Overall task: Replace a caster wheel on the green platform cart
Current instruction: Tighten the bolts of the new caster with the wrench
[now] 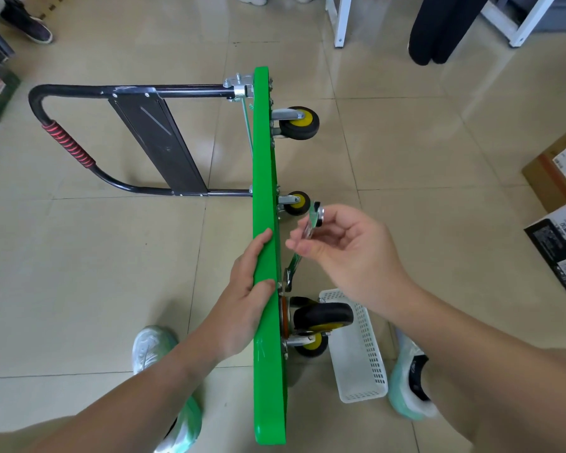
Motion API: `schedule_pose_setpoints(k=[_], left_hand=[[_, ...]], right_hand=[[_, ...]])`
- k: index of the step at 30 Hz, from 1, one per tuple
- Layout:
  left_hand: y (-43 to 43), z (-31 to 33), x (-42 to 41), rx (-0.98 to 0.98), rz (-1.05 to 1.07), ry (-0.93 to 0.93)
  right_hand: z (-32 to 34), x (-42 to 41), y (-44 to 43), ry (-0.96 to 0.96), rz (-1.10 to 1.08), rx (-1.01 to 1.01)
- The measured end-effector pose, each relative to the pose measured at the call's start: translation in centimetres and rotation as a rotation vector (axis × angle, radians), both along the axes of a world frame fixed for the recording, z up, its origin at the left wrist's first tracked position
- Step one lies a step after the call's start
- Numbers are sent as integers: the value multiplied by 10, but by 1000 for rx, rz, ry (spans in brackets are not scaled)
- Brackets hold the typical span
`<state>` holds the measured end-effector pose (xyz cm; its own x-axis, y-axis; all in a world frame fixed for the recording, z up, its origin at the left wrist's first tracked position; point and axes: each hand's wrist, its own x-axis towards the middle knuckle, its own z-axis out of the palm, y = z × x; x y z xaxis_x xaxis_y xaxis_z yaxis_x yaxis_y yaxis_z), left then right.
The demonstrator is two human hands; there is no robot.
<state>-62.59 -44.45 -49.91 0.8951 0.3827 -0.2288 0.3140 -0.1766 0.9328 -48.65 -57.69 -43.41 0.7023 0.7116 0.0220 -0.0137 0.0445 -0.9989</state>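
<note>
The green cart [265, 178] stands on its edge in the middle, with its handle [66, 142] pointing to 9 o'clock. The left hand [247, 295] grips its top edge. The right hand [350, 253] pinches a wrench [308, 227] just beside it. The near wheel [324, 315] sits at 5 o'clock, by a white basket [363, 354].

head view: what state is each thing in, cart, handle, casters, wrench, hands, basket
green platform cart: tipped on its long edge
handle: unfolded, sticking out left
caster wheels: four, all mounted
wrench: lower end at cart's underside, by near casters
left hand: grips cart's top edge
right hand: holds the wrench
white plastic basket: upright on floor
</note>
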Motion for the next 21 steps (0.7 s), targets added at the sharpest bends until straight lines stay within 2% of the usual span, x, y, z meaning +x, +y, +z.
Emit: schedule_pose_setpoints(k=[9, 14, 21], left_hand=[[1, -1, 1, 11, -8, 8], [1, -2, 1, 14, -8, 8], [1, -3, 1, 5, -12, 3]], right_hand=[[-7, -22, -6, -130, 34, 127], [-12, -22, -9, -225, 75, 112], [-13, -16, -6, -158, 76, 127]])
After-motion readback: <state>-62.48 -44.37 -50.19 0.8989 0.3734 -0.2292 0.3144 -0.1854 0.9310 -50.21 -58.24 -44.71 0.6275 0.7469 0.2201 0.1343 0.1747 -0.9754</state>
